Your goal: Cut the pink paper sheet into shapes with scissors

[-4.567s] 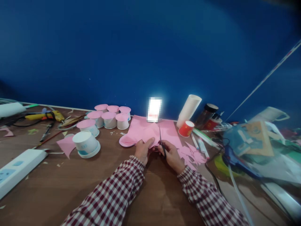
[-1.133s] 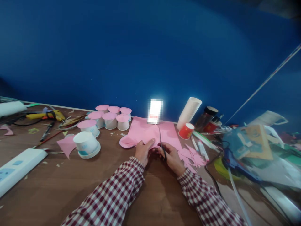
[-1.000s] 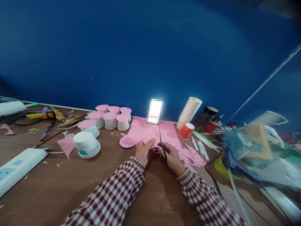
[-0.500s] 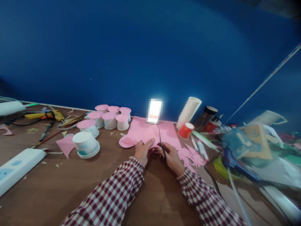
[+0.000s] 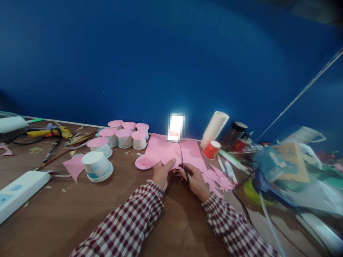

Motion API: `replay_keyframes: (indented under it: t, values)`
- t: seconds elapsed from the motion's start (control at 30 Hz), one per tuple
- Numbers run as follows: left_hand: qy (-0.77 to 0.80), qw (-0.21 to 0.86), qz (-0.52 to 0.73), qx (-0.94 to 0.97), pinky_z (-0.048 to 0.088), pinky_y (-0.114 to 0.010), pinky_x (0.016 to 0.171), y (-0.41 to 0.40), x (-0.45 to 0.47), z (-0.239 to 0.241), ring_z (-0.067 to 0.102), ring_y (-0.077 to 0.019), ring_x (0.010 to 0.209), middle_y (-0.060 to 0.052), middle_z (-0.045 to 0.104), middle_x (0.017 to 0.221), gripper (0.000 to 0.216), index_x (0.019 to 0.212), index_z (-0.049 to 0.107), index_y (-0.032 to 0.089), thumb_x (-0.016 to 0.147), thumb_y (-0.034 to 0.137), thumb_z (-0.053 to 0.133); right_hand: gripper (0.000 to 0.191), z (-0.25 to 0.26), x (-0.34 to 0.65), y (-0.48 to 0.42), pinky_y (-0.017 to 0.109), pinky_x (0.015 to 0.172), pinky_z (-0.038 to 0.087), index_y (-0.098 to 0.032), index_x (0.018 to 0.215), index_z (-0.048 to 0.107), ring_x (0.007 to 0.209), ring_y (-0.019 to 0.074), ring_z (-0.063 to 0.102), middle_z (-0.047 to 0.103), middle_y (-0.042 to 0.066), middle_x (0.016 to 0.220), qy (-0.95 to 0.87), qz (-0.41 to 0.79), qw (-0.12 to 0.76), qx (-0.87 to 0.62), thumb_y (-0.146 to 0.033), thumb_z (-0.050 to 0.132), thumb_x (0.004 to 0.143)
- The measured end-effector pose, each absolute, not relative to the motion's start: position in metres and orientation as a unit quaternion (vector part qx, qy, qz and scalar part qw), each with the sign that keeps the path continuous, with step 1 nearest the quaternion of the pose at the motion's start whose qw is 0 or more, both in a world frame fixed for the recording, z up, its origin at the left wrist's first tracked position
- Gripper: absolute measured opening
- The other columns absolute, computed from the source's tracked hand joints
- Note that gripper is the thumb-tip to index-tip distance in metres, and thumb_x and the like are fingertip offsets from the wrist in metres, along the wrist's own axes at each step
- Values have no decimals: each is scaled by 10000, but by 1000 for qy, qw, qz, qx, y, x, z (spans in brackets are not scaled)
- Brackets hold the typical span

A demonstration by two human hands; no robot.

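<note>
Between thumb and fingers, my left hand [image 5: 161, 174] pinches a piece of pink paper [image 5: 169, 155]. My right hand [image 5: 196, 179] is closed around the dark handles of a pair of scissors [image 5: 184, 170], whose blades point away from me beside that piece. Behind both hands lies a larger pink sheet [image 5: 194, 150] against the wall. Pink rounds [image 5: 143, 162] rest left of my left hand. Pink paper offcuts [image 5: 218, 178] are scattered right of my right hand. The edge of the held piece blends into the sheet behind it.
Several paper cups with pink tops [image 5: 124, 137] stand at the left, near a white cup [image 5: 97, 165]. A power strip [image 5: 23, 192] and yellow glue gun [image 5: 50, 132] lie farther left. Right are stacked white cups [image 5: 216, 126], a red cup [image 5: 211, 150] and a blue glue gun [image 5: 273, 189].
Almost nothing differs. The view has shifted very slightly, and both hands keep their places with the pink paper and the scissors.
</note>
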State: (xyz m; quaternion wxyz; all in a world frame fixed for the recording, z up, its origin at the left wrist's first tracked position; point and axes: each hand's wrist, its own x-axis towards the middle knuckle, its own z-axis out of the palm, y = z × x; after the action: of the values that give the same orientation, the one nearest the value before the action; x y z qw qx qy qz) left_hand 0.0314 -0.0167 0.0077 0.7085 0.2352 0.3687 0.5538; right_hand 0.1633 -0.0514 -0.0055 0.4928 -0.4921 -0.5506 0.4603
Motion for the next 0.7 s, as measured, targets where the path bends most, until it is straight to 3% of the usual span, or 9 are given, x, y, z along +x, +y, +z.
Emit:
replay_keyframes:
  t: [0.7]
  values:
    - [365, 707, 561, 228, 427, -188, 412, -18, 31, 11, 515, -76, 447, 7, 588, 567, 338, 766, 592, 107, 546, 268, 793, 356, -4, 162, -52, 236, 514, 435, -174, 1030, 616, 569, 133, 534, 606, 10, 679, -554, 459, 494, -489, -426, 629, 780]
